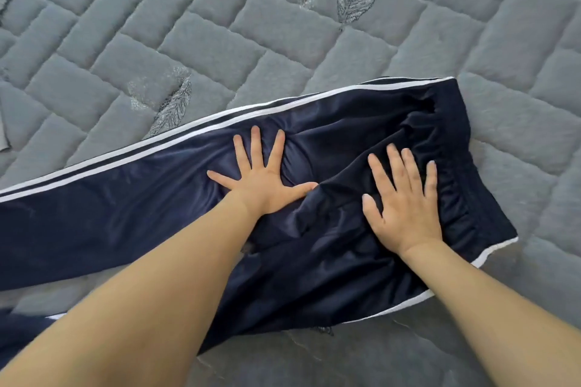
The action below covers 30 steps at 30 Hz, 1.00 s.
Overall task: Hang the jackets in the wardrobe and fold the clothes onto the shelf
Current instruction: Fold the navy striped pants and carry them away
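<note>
Dark navy track trousers (132,207) with white side stripes lie spread across the bed, waistband at the right, legs running off the left edge. My left hand (262,181) presses flat on the fabric near the middle, fingers spread wide. My right hand (405,207) lies flat on the bunched cloth just below the elastic waistband, fingers straight. Neither hand grips anything. No jacket, wardrobe or shelf is in view.
The trousers rest on a grey quilted bedcover (283,25) stitched in brick-like blocks with embroidered leaves. A strip of grey cloth (4,122) shows at the far left edge. A second trouser leg (28,330) lies at the lower left under my left forearm.
</note>
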### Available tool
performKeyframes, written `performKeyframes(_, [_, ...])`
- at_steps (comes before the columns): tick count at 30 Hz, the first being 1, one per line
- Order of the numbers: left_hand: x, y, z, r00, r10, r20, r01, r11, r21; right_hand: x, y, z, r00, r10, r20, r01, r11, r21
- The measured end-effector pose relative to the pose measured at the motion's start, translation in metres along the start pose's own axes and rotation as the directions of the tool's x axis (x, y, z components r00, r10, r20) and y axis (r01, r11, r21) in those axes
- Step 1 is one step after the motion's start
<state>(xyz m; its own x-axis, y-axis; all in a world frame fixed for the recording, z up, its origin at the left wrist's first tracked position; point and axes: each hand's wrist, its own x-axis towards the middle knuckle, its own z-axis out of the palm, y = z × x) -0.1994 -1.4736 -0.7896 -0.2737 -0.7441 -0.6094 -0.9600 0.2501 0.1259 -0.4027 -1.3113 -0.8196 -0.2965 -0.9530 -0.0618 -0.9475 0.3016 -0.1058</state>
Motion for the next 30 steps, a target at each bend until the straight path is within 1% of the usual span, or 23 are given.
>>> performKeyframes(4, [0.02, -0.016, -0.018, 0.996, 0.083, -0.039, -0.081, 0.995, 0.051, 0.001, 0.0, 0.007, 0.999, -0.014, -0.042, 0.014, 1.0, 0.003])
performKeyframes(8, [0.016, -0.013, -0.019, 0.997, 0.061, -0.051, -0.054, 0.99, 0.129, 0.001, -0.002, 0.001, 0.999, 0.003, -0.041, -0.003, 1.0, 0.006])
performKeyframes(9, [0.006, -0.009, -0.014, 0.993, 0.059, -0.097, -0.048, 0.992, 0.119, -0.002, -0.002, -0.001, 0.999, 0.017, -0.034, -0.016, 1.0, 0.013])
performKeyframes(11, [-0.03, -0.004, 0.005, 0.956, 0.077, -0.284, -0.074, 0.997, 0.019, -0.011, -0.004, -0.007, 0.993, 0.11, -0.043, -0.109, 0.993, 0.044])
performKeyframes(12, [-0.054, -0.005, 0.017, 0.917, 0.078, -0.391, -0.102, 0.994, -0.041, -0.019, -0.006, -0.01, 0.976, 0.208, -0.07, -0.202, 0.975, 0.088])
performKeyframes(13, [-0.079, -0.009, 0.03, 0.881, 0.07, -0.467, -0.119, 0.99, -0.076, -0.03, -0.008, -0.013, 0.936, 0.336, -0.108, -0.318, 0.935, 0.158])
performKeyframes(14, [-0.104, -0.016, 0.043, 0.861, 0.055, -0.506, -0.116, 0.989, -0.09, -0.043, -0.012, -0.017, 0.867, 0.475, -0.149, -0.431, 0.867, 0.25])
performKeyframes(15, [-0.125, -0.026, 0.055, 0.862, 0.031, -0.507, -0.088, 0.992, -0.088, -0.056, -0.017, -0.021, 0.774, 0.605, -0.186, -0.523, 0.777, 0.352])
performKeyframes(16, [-0.141, -0.036, 0.063, 0.883, 0.001, -0.469, -0.041, 0.996, -0.076, -0.069, -0.025, -0.027, 0.661, 0.724, -0.199, -0.596, 0.667, 0.448])
performKeyframes(17, [-0.151, -0.046, 0.069, 0.908, -0.037, -0.418, 0.008, 0.997, -0.071, -0.08, -0.032, -0.031, 0.521, 0.838, -0.161, -0.671, 0.519, 0.53])
performKeyframes(18, [-0.156, -0.053, 0.071, 0.929, -0.07, -0.363, 0.043, 0.996, -0.083, -0.089, -0.04, -0.035, 0.353, 0.934, -0.063, -0.745, 0.321, 0.584])
performKeyframes(19, [-0.158, -0.059, 0.069, 0.95, -0.077, -0.301, 0.045, 0.993, -0.111, -0.095, -0.047, -0.038, 0.178, 0.98, 0.084, -0.794, 0.092, 0.601])
performKeyframes(20, [-0.159, -0.062, 0.065, 0.972, -0.041, -0.232, 0.005, 0.988, -0.156, -0.102, -0.053, -0.04, 0.045, 0.968, 0.245, -0.804, -0.11, 0.584])
performKeyframes(21, [-0.159, -0.064, 0.06, 0.988, 0.025, -0.155, -0.058, 0.975, -0.214, -0.107, -0.059, -0.041, -0.006, 0.928, 0.373, -0.797, -0.229, 0.558])
performKeyframes(22, [-0.158, -0.064, 0.053, 0.994, 0.086, -0.06, -0.1, 0.954, -0.281, -0.11, -0.065, -0.041, 0.021, 0.891, 0.453, -0.799, -0.257, 0.543])
performKeyframes(23, [-0.158, -0.064, 0.046, 0.99, 0.137, 0.043, -0.114, 0.932, -0.345, -0.112, -0.069, -0.042, 0.09, 0.868, 0.488, -0.806, -0.224, 0.548])
performKeyframes(24, [-0.157, -0.064, 0.039, 0.975, 0.181, 0.126, -0.12, 0.914, -0.389, -0.112, -0.072, -0.045, 0.164, 0.856, 0.49, -0.799, -0.176, 0.575])
performKeyframes(25, [-0.157, -0.065, 0.034, 0.965, 0.203, 0.164, -0.119, 0.902, -0.414, -0.112, -0.073, -0.05, 0.219, 0.857, 0.467, -0.771, -0.141, 0.621])
performKeyframes(26, [-0.157, -0.067, 0.028, 0.971, 0.193, 0.142, -0.113, 0.893, -0.436, -0.11, -0.07, -0.055, 0.239, 0.869, 0.433, -0.728, -0.135, 0.672])
performKeyframes(27, [-0.156, -0.071, 0.022, 0.987, 0.149, 0.068, -0.098, 0.87, -0.483, -0.109, -0.064, -0.06, 0.21, 0.886, 0.414, -0.683, -0.17, 0.711])
performKeyframes(28, [-0.156, -0.077, 0.017, 0.996, 0.083, 0.013, -0.061, 0.824, -0.563, -0.11, -0.054, -0.064, 0.15, 0.894, 0.422, -0.634, -0.24, 0.735])
performKeyframes(29, [-0.156, -0.087, 0.012, 0.999, 0.028, 0.034, 0.0, 0.773, -0.635, -0.115, -0.044, -0.065, 0.099, 0.882, 0.461, -0.582, -0.324, 0.746])
performKeyframes(30, [-0.159, -0.098, 0.008, 0.991, 0.019, 0.132, 0.073, 0.753, -0.654, -0.122, -0.037, -0.064, 0.093, 0.845, 0.527, -0.536, -0.404, 0.741])
